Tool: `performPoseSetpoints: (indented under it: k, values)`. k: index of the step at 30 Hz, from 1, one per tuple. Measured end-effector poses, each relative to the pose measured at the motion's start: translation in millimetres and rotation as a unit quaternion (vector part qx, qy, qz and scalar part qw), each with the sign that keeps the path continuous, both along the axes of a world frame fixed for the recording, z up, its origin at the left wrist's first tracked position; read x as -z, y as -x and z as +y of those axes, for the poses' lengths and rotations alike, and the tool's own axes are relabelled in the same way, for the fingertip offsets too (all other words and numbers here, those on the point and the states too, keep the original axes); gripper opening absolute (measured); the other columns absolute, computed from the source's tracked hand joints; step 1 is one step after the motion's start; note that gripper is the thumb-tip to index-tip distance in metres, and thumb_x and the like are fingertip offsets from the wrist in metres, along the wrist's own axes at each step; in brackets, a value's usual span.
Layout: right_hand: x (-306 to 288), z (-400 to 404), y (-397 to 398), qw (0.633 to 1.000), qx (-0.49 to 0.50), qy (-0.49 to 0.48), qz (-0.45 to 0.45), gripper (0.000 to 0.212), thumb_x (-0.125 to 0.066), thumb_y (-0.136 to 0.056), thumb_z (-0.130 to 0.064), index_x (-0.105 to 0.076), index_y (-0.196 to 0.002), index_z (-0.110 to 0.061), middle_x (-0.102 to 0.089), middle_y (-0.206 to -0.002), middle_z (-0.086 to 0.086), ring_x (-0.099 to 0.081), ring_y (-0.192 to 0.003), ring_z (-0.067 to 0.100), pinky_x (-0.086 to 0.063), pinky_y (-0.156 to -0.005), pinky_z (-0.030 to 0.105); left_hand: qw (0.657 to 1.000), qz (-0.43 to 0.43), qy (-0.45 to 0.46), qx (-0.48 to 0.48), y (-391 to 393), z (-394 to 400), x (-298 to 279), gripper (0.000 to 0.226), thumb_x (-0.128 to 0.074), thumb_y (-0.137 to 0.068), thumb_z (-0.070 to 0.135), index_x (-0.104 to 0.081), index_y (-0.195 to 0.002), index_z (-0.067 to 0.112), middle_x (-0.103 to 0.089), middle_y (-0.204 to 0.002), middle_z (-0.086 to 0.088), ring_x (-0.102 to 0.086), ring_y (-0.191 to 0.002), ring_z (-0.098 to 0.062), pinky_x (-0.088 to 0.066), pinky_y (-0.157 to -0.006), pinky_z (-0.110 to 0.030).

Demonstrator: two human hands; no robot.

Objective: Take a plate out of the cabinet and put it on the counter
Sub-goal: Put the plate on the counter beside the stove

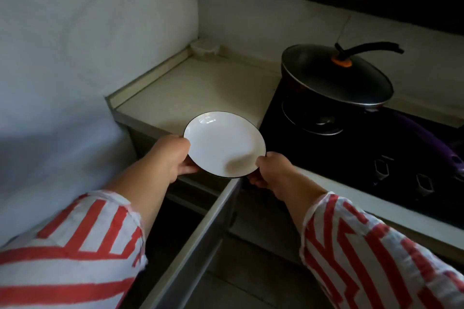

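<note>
You held the white plate [224,144] with both hands, dark rim visible all round. Your left hand [173,158] gripped its left edge, thumb on top, fingers curled under. Your right hand [272,170] gripped the near-right edge the same way, fingers closed on the rim. The plate sat tilted slightly, over the front edge of the beige counter [200,83]; can't tell if it touched the surface. The open cabinet door [200,241] stood edge-on below the plate, between your forearms. Both sleeves were red-and-white striped. To the right, a black cooktop [351,158] was set into the counter, with a lidded black pan [336,78] on its burner. A purple handle [431,140] lay near the cooktop's right side.
</note>
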State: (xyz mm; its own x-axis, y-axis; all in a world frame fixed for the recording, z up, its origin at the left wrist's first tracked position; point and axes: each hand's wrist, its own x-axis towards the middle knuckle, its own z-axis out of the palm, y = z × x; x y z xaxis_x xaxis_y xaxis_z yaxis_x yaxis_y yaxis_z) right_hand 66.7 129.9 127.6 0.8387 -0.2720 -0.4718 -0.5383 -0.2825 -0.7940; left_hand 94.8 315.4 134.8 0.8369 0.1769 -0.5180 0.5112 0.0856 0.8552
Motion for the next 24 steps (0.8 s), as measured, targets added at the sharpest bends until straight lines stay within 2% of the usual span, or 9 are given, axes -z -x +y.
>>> performPoseSetpoints:
  k: [4,6,10,13,15,18,21,23,24]
  values:
    - [-2.7,14.5,-53.1,1.000,0.017,-0.012,0.002,0.018,-0.034,-0.095,-0.005,-0.048,-0.106,-0.006,-0.061,-0.069,0.011,-0.059,-0.058,0.020,-0.050,-0.055,0.029,1.000,-0.009,0.025,-0.011,-51.3,12.0,-4.3,0.023,-0.035,-0.091,-0.001,-0.049,-0.104,0.011,-0.058,-0.097,-0.006,-0.060,-0.095,-0.028,-0.053,-0.071,-0.043]
    - [-2.6,17.7,-74.4,1.000,0.014,-0.002,-0.001,0.018,-0.032,-0.095,-0.003,-0.049,-0.102,-0.002,-0.061,-0.066,0.012,-0.058,-0.055,0.020,-0.048,-0.050,0.025,1.000,-0.015,0.026,-0.005,-74.6,14.0,-0.9,0.025,-0.033,-0.090,-0.002,-0.052,-0.102,0.010,-0.058,-0.089,-0.005,-0.061,-0.090,-0.028,-0.054,-0.067,-0.040]
    - [2.1,21.6,-109.1,1.000,0.018,0.000,0.002,0.026,-0.032,-0.095,-0.002,-0.053,-0.110,-0.001,-0.062,-0.067,0.011,-0.059,-0.053,0.017,-0.047,-0.045,0.022,1.000,-0.019,0.024,0.006,-110.1,16.6,5.8,0.033,-0.030,-0.090,-0.003,-0.056,-0.101,0.015,-0.059,-0.083,-0.002,-0.059,-0.075,-0.020,-0.050,-0.057,-0.033]
    - [16.1,14.5,-135.7,1.000,0.025,0.001,0.008,0.021,-0.033,-0.094,-0.003,-0.054,-0.097,0.000,-0.063,-0.065,0.012,-0.060,-0.059,0.022,-0.047,-0.056,0.026,0.999,-0.019,0.024,0.013,-133.8,8.2,16.8,0.038,-0.030,-0.090,-0.005,-0.057,-0.101,0.018,-0.060,-0.080,0.001,-0.059,-0.071,-0.017,-0.051,-0.060,-0.031]
    - [22.2,10.3,-152.8,1.000,0.023,0.000,0.012,0.020,-0.034,-0.094,-0.003,-0.053,-0.089,-0.005,-0.063,-0.067,0.013,-0.060,-0.059,0.022,-0.048,-0.055,0.026,0.999,-0.025,0.022,0.012,-148.3,3.1,24.7,0.043,-0.030,-0.088,-0.006,-0.059,-0.104,0.021,-0.062,-0.080,0.002,-0.059,-0.071,-0.016,-0.052,-0.062,-0.031]
    - [28.5,4.3,-179.0,0.999,0.032,-0.033,0.016,0.026,-0.033,-0.094,0.002,-0.057,-0.091,-0.006,-0.056,-0.067,0.014,-0.055,-0.053,0.020,-0.044,-0.049,0.027,0.999,-0.031,0.017,0.005,-169.5,-2.0,36.0,0.049,-0.032,-0.087,-0.006,-0.060,-0.118,0.020,-0.064,-0.088,0.000,-0.061,-0.076,-0.017,-0.054,-0.069,-0.033]
    - [35.2,0.3,-197.1,1.000,0.012,-0.015,0.017,0.031,-0.033,-0.092,0.002,-0.057,-0.077,-0.011,-0.056,-0.062,0.011,-0.058,-0.058,0.025,-0.050,-0.057,0.032,1.000,-0.022,0.003,0.007,-184.5,-6.0,42.6,0.050,-0.033,-0.089,-0.003,-0.058,-0.126,0.018,-0.064,-0.100,-0.002,-0.061,-0.088,-0.021,-0.054,-0.081,-0.037]
    - [38.4,-2.5,-204.7,1.000,0.003,0.000,0.015,0.033,-0.034,-0.091,0.002,-0.056,-0.071,-0.012,-0.056,-0.061,0.010,-0.058,-0.062,0.026,-0.049,-0.062,0.034,1.000,-0.022,0.000,0.010,-191.8,-8.5,45.1,0.050,-0.033,-0.089,-0.003,-0.057,-0.128,0.017,-0.064,-0.095,0.000,-0.060,-0.087,-0.021,-0.054,-0.079,-0.036]
    - [39.0,-4.2,-207.5,1.000,0.007,0.001,0.011,0.032,-0.034,-0.091,0.001,-0.052,-0.068,-0.012,-0.056,-0.061,0.009,-0.057,-0.058,0.024,-0.048,-0.058,0.032,1.000,-0.022,-0.001,0.010,-194.7,-9.6,45.6,0.050,-0.033,-0.089,-0.004,-0.057,-0.128,0.018,-0.063,-0.092,0.002,-0.059,-0.088,-0.022,-0.053,-0.076,-0.034]
